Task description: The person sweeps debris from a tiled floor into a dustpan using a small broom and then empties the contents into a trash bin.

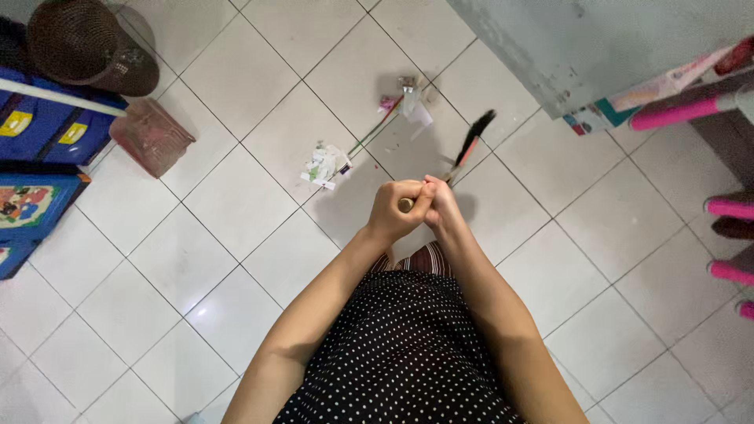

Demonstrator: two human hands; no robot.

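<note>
My left hand and my right hand are clasped together on the wooden top end of a broom handle, seen end-on. The broom's dark bristles show beyond my right hand, low over the white tiled floor. Just ahead of the bristles lie scraps of litter: a crumpled white and green wrapper, a thin green stick, a pink scrap and a clear torn packet.
A pink translucent bin stands at the upper left beside blue plastic drawers and a brown woven basket. A grey cabinet fills the upper right, with pink furniture legs along the right edge.
</note>
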